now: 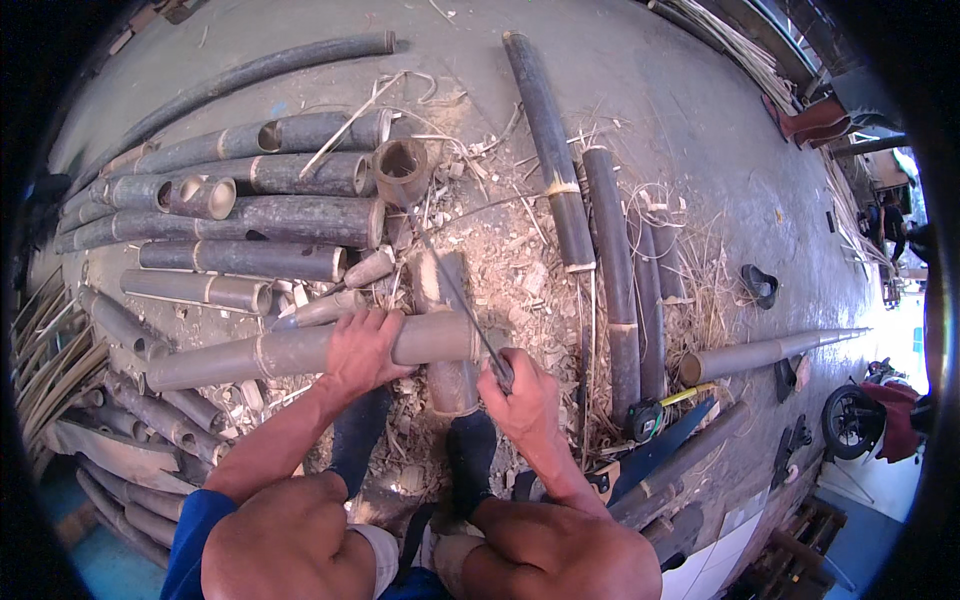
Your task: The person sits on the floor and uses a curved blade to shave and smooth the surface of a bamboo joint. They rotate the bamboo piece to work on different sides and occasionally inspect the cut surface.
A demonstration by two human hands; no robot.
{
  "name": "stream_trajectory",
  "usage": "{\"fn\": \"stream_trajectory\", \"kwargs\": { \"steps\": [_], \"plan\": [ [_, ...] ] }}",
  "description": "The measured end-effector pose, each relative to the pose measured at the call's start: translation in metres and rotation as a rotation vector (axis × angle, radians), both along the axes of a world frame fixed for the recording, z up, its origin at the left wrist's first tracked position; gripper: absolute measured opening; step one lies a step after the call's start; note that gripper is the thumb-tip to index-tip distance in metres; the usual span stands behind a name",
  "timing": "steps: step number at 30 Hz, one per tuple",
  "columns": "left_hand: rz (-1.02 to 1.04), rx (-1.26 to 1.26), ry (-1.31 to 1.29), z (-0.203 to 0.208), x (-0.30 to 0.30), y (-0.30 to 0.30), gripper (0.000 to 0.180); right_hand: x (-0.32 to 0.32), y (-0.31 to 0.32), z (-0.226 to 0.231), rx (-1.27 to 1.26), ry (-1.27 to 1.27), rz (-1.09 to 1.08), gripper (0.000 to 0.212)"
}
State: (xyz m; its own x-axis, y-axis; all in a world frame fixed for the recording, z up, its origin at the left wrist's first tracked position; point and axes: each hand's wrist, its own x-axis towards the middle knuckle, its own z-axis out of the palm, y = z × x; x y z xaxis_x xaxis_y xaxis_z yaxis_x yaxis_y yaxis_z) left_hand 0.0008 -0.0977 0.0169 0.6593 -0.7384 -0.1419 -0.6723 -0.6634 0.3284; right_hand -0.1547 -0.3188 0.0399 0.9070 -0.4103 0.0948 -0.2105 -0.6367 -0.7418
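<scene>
A length of bamboo (300, 350) lies across my front, its cut right end near the centre. My left hand (365, 348) is wrapped over it from above. Under its right part, a thicker bamboo piece (450, 385) lies crosswise between my feet. My right hand (522, 395), just beyond the cut end, is closed around the near end of a long, thin, dark rod-like tool (448, 272). That tool slants away and to the left, passing the bamboo's right end. Its far tip reaches toward a short hollow bamboo section (402, 165); whether they touch I cannot tell.
Several dark bamboo poles (300, 218) lie stacked at the left, others (548, 140) at right. Wood chips (515, 285) cover the floor. A tape measure (645, 418) and a handsaw (660, 450) lie at right. Sandals (760, 286) and a motorbike (855, 420) are farther right.
</scene>
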Motion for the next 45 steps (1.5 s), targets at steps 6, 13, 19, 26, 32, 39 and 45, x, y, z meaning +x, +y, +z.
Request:
{"fn": "stream_trajectory", "kwargs": {
  "steps": [6, 13, 19, 26, 32, 39, 45],
  "plan": [
    [0.007, 0.009, -0.036, 0.001, -0.002, 0.001, 0.080, 0.002, -0.001, -0.002, -0.219, 0.486, 0.036, 0.026],
    [-0.012, -0.035, -0.115, -0.004, -0.008, 0.002, 0.082, 0.001, -0.001, 0.007, -0.065, 0.187, 0.047, 0.027],
    [0.015, 0.054, 0.012, 0.005, -0.001, 0.000, 0.085, -0.005, 0.000, -0.020, -0.085, 0.530, -0.006, 0.027],
    [-0.128, 0.061, 0.207, 0.001, 0.036, -0.006, 0.088, -0.010, 0.001, -0.001, 0.012, 0.077, -0.020, 0.022],
    [-0.004, 0.044, 0.259, -0.002, 0.019, -0.005, 0.080, 0.004, 0.001, 0.011, -0.048, 0.068, 0.001, 0.022],
    [0.016, 0.105, 0.212, 0.007, 0.016, -0.010, 0.076, 0.003, 0.002, -0.004, -0.036, 0.189, -0.011, 0.023],
    [0.021, 0.127, 0.253, 0.008, 0.019, -0.010, 0.077, 0.001, -0.007, -0.012, -0.114, 0.360, -0.016, 0.027]
  ]
}}
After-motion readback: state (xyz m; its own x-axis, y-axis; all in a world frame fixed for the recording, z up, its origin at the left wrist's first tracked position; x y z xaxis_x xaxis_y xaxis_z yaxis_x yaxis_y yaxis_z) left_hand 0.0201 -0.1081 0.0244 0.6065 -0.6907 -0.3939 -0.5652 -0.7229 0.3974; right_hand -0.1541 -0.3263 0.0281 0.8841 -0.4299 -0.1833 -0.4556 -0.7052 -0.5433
